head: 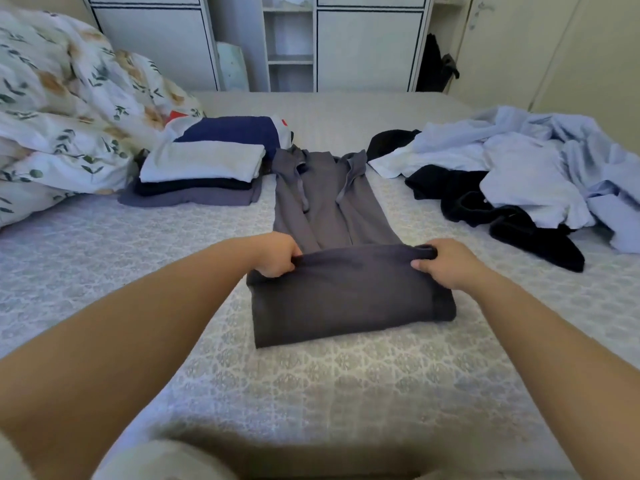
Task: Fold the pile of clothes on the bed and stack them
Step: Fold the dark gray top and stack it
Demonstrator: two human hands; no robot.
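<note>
A pair of grey drawstring trousers (332, 216) is laid lengthwise at the centre of a bed (311, 382) covered with a pale patterned sheet, waistband towards 12 o'clock. The lower end of the trousers is doubled back towards the waistband, so that a darker folded layer lies nearest the viewer. The folded edge is gripped at its left corner by the left hand (277, 256), fingers curled round the cloth. The right corner is pinched by the right hand (441, 263), thumb on top. Both bare forearms are stretched forward from 6 o'clock.

At 10 o'clock a stack of folded clothes (204, 174) is seen, white on top of black and grey, with a navy folded piece behind it. At 2 o'clock an unfolded heap of pale blue and black garments (519, 174) is spread, near the trousers but apart from them. A floral duvet (59, 109) is bunched at 9 o'clock. White cabinets (367, 46) are seen beyond the bed at 12 o'clock.
</note>
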